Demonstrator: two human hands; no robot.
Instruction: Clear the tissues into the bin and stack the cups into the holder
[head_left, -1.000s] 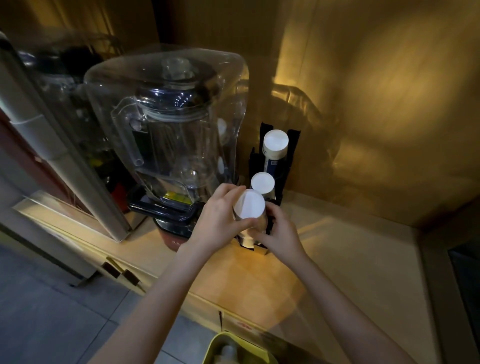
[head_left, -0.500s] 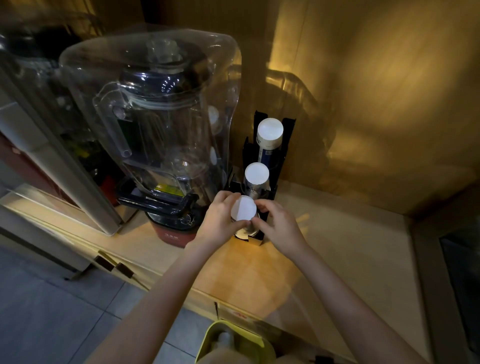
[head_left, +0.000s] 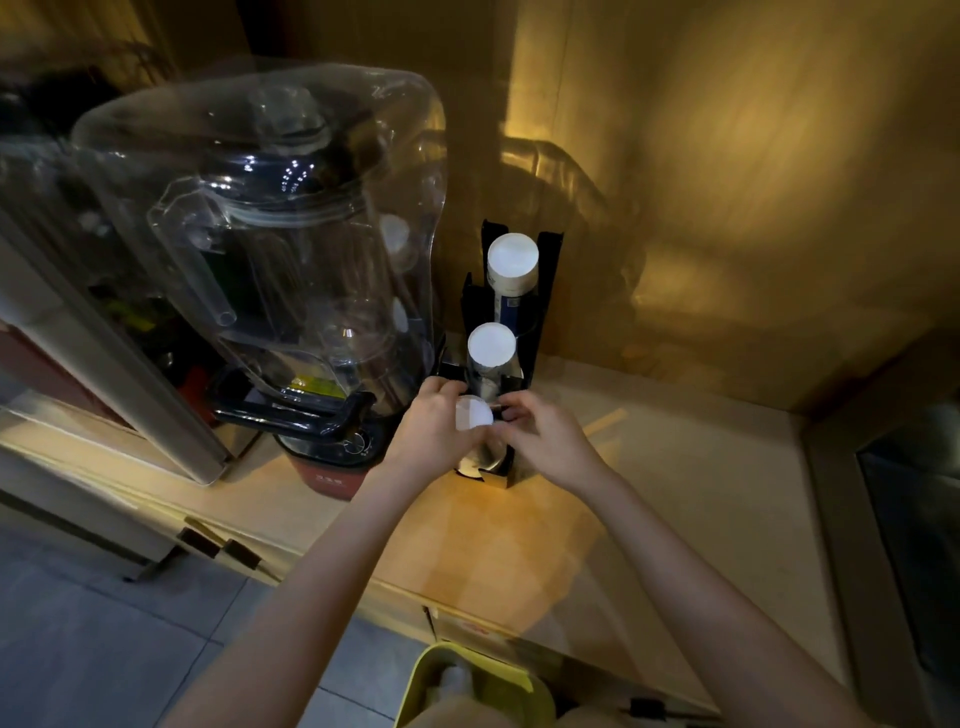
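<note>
A black cup holder (head_left: 548, 291) stands on the wooden counter (head_left: 675, 493) against the back wall, with three slots in a row. The rear slot holds a tall stack of upside-down white cups (head_left: 512, 260); the middle slot holds a shorter stack (head_left: 491, 345). In the front slot sits an upside-down white cup (head_left: 472, 413), low between the holder's walls. My left hand (head_left: 434, 434) grips it from the left and my right hand (head_left: 545, 441) grips it from the right, fingertips on its base rim. No tissues are in view.
A large blender (head_left: 270, 270) under a clear plastic cover stands just left of the holder, almost touching my left hand. A yellow bin (head_left: 519, 680) sits on the floor below the counter's front edge. A dark panel (head_left: 914, 545) fills the right edge.
The cup between my hands has gone down into the front slot of the holder, and both hands have lowered with it.
</note>
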